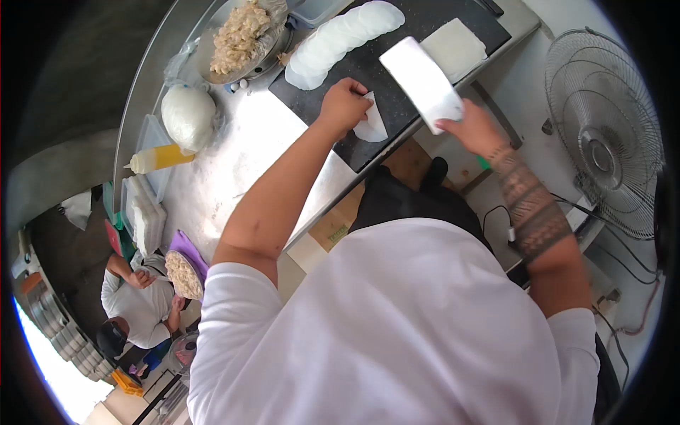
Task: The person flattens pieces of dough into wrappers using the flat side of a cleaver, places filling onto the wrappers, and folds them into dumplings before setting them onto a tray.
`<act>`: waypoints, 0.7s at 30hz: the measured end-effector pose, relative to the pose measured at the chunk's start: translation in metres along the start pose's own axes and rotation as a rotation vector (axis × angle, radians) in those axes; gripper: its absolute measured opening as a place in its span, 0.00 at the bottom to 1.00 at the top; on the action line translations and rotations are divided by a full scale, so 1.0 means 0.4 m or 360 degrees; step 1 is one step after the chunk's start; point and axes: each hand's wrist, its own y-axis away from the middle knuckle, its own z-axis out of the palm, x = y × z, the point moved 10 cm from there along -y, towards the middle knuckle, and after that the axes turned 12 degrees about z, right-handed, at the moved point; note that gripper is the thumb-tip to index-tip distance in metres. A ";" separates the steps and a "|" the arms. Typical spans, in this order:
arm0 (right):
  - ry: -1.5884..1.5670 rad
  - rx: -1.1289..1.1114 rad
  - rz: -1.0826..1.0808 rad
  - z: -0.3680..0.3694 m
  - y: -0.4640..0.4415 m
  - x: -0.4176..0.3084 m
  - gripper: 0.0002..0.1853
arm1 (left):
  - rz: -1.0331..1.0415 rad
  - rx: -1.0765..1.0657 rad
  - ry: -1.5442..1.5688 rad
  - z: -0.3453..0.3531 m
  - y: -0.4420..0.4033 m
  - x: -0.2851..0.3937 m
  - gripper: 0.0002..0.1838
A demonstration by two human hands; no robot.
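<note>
My left hand point(346, 108) is closed, its fingertips pinching a thin white dough wrapper point(374, 122) near the front edge of the black board point(361, 150). The wrapper looks partly lifted and bent. My right hand point(476, 129) grips the end of a cleaver point(423, 79) with a broad, bright rectangular blade, raised over the board's front edge; its handle is hidden in my hand. Farther back on the board, several round white wrappers point(347, 37) overlap in a curved row. To their right lies a pale folded cloth or pad point(455, 49).
A bowl of chunky filling point(241, 39), a bagged white dough lump point(188, 113) and a yellow squeeze bottle point(161, 159) stand left on the steel table point(234, 163). A fan point(602, 145) stands right. A co-worker point(145, 304) is beside another bowl of filling point(183, 276).
</note>
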 end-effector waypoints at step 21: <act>0.0002 -0.0582 0.0159 0.174 0.221 0.112 0.34 | 0.0771 0.0551 -0.0616 -0.033 -0.505 0.261 0.24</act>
